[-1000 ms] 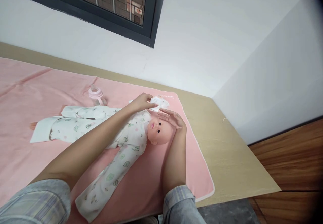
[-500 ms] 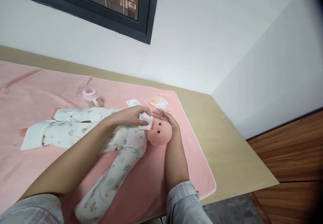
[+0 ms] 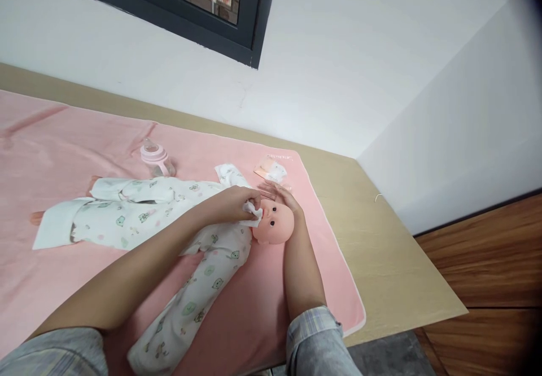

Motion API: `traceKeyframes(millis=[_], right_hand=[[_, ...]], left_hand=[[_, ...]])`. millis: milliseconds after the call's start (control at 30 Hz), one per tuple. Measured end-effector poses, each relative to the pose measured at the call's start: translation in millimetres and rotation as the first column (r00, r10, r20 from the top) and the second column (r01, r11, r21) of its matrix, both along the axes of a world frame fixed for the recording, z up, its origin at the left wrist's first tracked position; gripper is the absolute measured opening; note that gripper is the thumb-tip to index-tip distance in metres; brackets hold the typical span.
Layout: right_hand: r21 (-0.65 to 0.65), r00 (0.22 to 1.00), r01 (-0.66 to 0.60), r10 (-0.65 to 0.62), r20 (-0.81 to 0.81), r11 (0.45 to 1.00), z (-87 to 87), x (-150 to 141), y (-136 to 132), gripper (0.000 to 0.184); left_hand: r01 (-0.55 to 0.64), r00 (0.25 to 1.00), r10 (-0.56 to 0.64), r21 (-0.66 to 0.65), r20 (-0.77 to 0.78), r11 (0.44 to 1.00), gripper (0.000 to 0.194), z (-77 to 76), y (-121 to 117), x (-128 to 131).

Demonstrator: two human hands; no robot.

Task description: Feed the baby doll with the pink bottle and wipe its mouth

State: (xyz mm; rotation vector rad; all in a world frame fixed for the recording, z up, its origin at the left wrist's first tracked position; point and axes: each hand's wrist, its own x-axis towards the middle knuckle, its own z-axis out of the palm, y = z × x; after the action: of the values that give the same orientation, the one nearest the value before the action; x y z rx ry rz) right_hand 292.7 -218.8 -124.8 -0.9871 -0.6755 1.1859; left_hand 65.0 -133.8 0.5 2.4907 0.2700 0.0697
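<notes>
A baby doll (image 3: 277,226) in a white printed romper (image 3: 169,218) lies on a pink mat (image 3: 63,139), head to the right. My left hand (image 3: 237,204) pinches a small white wipe (image 3: 253,214) and presses it against the doll's mouth. My right hand (image 3: 282,195) lies with fingers stretched along the top of the doll's head, steadying it.
A pink baby bottle (image 3: 156,158) lies on the mat behind the doll. A small opened wipe packet (image 3: 271,170) sits near the mat's far right corner. The mat covers a tan table (image 3: 393,263) against a white wall; wooden floor lies to the right.
My left hand carried the white wipe from beside the packet down to the doll's mouth. My right hand stayed on the doll's head.
</notes>
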Motion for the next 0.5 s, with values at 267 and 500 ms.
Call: traceKeyframes(millis=[267, 500], right_hand=[[-0.014, 1.0, -0.001, 0.001, -0.012, 1.0, 4.2, -3.1, -1.2, 0.041], [-0.039, 1.0, 0.015, -0.015, 0.005, 0.999, -2.0, 0.6, 4.3, 0.044]], left_hand=[[-0.011, 1.0, 0.011, 0.055, 0.001, 0.998, 0.017, -0.8, 4.3, -2.0], [-0.028, 1.0, 0.027, 0.073, 0.005, 0.997, 0.021, -2.3, 7.2, -0.7]])
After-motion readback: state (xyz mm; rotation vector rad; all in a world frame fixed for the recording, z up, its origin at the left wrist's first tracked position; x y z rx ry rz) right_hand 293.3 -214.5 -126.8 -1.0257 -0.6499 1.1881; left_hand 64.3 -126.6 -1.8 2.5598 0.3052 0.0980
